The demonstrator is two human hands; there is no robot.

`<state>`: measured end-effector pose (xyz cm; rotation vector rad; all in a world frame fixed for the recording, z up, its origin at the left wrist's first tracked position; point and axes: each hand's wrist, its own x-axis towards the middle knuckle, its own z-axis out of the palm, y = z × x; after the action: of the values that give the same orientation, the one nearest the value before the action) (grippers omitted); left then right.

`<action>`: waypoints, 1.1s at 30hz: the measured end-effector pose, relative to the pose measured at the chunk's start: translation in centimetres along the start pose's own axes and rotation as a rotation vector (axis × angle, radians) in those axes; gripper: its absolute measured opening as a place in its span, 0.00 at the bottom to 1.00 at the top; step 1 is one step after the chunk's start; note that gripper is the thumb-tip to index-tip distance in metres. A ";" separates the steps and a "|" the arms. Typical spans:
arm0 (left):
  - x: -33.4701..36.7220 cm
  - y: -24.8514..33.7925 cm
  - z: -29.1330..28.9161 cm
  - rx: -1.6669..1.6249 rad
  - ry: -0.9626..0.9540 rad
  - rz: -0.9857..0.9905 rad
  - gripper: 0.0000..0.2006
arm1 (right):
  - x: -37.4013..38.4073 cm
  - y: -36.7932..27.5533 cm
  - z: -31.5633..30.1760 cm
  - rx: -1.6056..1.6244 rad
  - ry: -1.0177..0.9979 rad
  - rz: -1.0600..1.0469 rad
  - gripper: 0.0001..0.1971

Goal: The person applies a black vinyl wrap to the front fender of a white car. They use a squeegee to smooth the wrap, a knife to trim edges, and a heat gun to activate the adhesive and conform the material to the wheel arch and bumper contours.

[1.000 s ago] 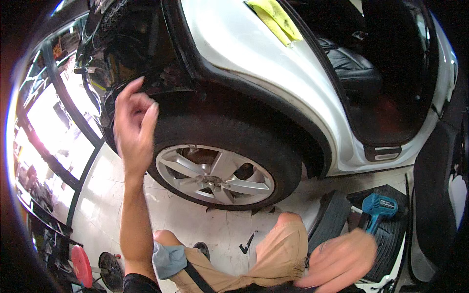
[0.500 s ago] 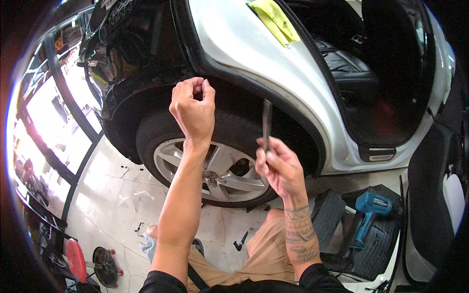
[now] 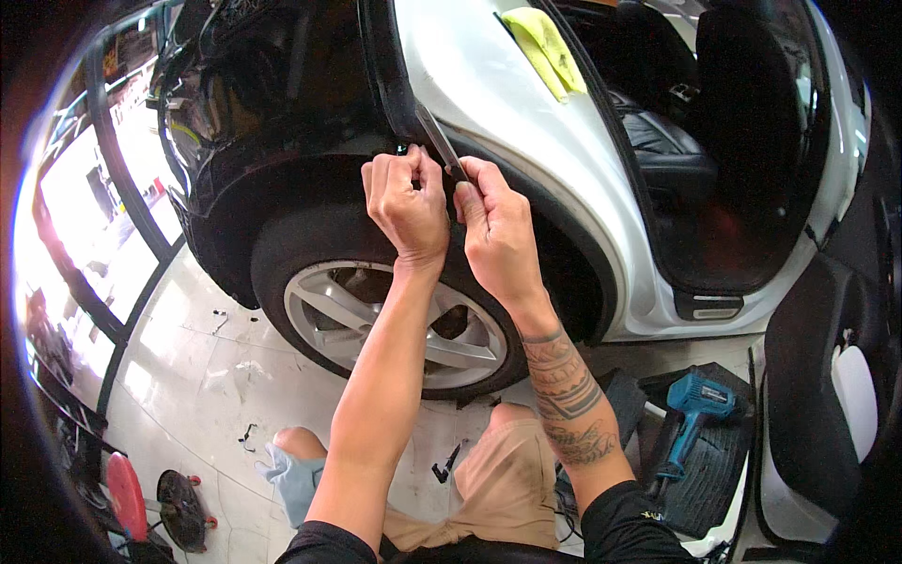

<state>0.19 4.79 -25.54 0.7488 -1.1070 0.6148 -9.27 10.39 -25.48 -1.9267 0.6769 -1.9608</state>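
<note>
At the top of the wheel arch, my left hand (image 3: 410,209) is closed, fingertips pinched against the edge of the black arch trim (image 3: 498,162). What lies between those fingers is hidden. Close beside it on the right, my right hand (image 3: 500,230) grips a slim, flat metal tool (image 3: 438,139) between thumb and fingers. The tool slants up and left, its tip at the trim where the black rear panel (image 3: 272,103) meets the white body panel (image 3: 474,70). Below both hands are the black tyre (image 3: 291,235) and silver wheel (image 3: 460,350).
A yellow-green cloth (image 3: 545,52) lies on the white panel. The rear door (image 3: 817,376) stands open at right. A blue heat gun (image 3: 700,399) rests on a dark floor mat (image 3: 719,470). Small black scraps (image 3: 446,462) dot the floor; a red round seat (image 3: 127,496) is lower left.
My right hand has risen and moved left with the metal tool, bringing its tip to the trim beside my left hand. The left hand stays pinched near the trim; the view has shifted slightly.
</note>
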 end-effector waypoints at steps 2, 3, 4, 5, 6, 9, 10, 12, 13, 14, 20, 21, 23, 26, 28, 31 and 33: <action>-0.1 0.3 -0.1 -0.039 0.018 -0.085 0.07 | 0.2 0.2 0.1 -0.054 0.024 0.010 0.06; -0.3 0.6 -0.2 -0.088 0.032 -0.169 0.07 | 0.1 0.4 0.2 -0.067 0.034 0.041 0.06; -0.5 0.9 -0.3 -0.141 0.050 -0.253 0.08 | 0.2 0.5 0.2 -0.083 0.044 0.068 0.06; -0.8 1.0 -0.5 -0.221 0.034 -0.379 0.10 | 0.1 0.7 0.1 -0.103 0.057 0.081 0.06; -1.0 1.2 -0.8 -0.444 0.089 -0.589 0.12 | 0.0 1.0 0.0 -0.124 0.070 0.093 0.07; -1.0 1.0 -2.2 -1.013 0.166 -1.185 0.22 | 0.0 0.9 0.1 -0.104 0.101 0.119 0.08; -0.8 0.9 -2.4 -1.113 0.110 -1.266 0.22 | 0.1 0.7 -0.1 -0.094 0.109 0.124 0.09; -0.3 0.8 -2.5 -1.313 -0.011 -1.418 0.22 | 0.4 0.4 -0.5 -0.106 0.068 0.136 0.09; -0.1 0.7 -2.1 -1.295 -0.081 -1.390 0.22 | 0.5 -0.1 -0.5 -0.115 0.045 0.133 0.08; 0.0 1.0 -1.8 -1.330 -0.034 -1.381 0.18 | 0.7 -0.4 -0.5 -0.124 0.022 0.131 0.08; -0.1 1.5 -0.4 -1.334 0.063 -1.334 0.08 | 1.0 -0.6 -0.2 -0.266 0.029 0.041 0.07; -0.2 1.8 0.0 -1.275 0.104 -1.309 0.08 | 1.1 -0.6 -0.2 -0.280 0.024 0.062 0.06; -0.2 1.8 0.2 -1.223 0.106 -1.246 0.08 | 1.1 -0.6 0.4 -0.285 0.045 0.067 0.06; -0.2 2.0 0.5 -1.182 0.116 -1.218 0.09 | 0.8 -1.1 1.2 -0.259 0.072 0.084 0.06; -0.3 2.1 0.3 -1.133 0.078 -1.188 0.10 | 0.4 -1.2 1.5 -0.296 0.093 0.016 0.07; -0.3 1.6 0.2 -1.062 0.025 -1.141 0.10 | 0.0 -1.1 1.5 -0.488 0.078 -0.157 0.05; -0.5 1.5 0.5 -1.074 0.054 -1.120 0.09 | 0.0 -1.3 1.8 -0.497 0.095 -0.207 0.04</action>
<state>-1.43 5.31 -25.53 0.2794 -0.6440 -0.8667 -7.37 11.31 -24.85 -2.2712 1.1184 -2.1727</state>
